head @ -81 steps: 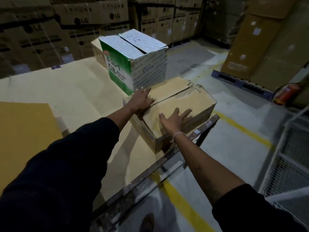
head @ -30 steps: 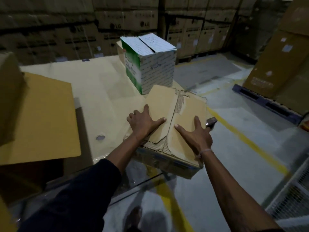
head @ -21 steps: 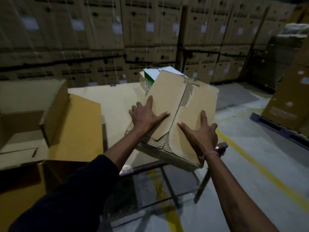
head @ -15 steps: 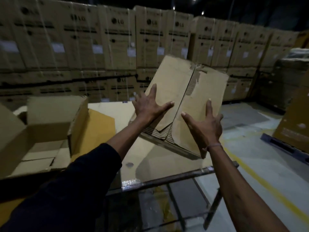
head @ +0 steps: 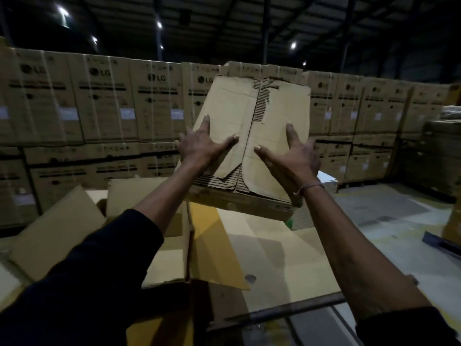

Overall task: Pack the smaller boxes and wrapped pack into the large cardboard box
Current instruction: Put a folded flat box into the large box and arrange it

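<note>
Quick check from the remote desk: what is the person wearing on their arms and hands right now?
Both hands are bare, no gloves. The left hand comes out of a dark long sleeve pushed up to around the elbow, forearm bare. The right hand has a thin band around the wrist, and its dark sleeve shows only at the bottom edge. No rings or watch visible.

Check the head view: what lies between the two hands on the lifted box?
Only the brown box's torn centre seam lies between the left hand and right hand.
</note>
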Motion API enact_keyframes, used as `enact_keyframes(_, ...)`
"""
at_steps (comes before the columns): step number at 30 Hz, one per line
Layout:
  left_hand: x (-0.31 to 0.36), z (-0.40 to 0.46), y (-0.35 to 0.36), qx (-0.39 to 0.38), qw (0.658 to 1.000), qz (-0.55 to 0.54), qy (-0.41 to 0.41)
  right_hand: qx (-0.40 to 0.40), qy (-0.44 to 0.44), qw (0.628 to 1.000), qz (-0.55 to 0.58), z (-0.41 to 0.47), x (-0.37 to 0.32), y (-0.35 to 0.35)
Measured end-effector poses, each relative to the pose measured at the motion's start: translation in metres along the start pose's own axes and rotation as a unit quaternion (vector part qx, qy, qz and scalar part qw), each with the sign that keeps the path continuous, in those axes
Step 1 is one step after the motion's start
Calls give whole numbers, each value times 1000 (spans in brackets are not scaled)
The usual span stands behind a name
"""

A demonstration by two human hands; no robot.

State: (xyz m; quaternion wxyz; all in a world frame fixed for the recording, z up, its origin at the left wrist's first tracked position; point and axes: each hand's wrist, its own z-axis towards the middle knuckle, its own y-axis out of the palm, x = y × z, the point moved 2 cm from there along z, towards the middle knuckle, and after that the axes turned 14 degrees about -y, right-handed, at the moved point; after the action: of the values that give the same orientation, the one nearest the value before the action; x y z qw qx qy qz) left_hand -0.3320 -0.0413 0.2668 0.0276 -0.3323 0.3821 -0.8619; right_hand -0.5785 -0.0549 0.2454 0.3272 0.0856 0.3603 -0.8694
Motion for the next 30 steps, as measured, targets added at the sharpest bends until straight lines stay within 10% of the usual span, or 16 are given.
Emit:
enact_keyframes(15, -211, 96, -122, 77, 990, -25, -113, -91, -134, 987, 19, 49, -235, 106)
enact_keyframes(30, -353, 105, -47, -103, 960, 188, -178, -312, -59, 940, 127, -14, -214, 316)
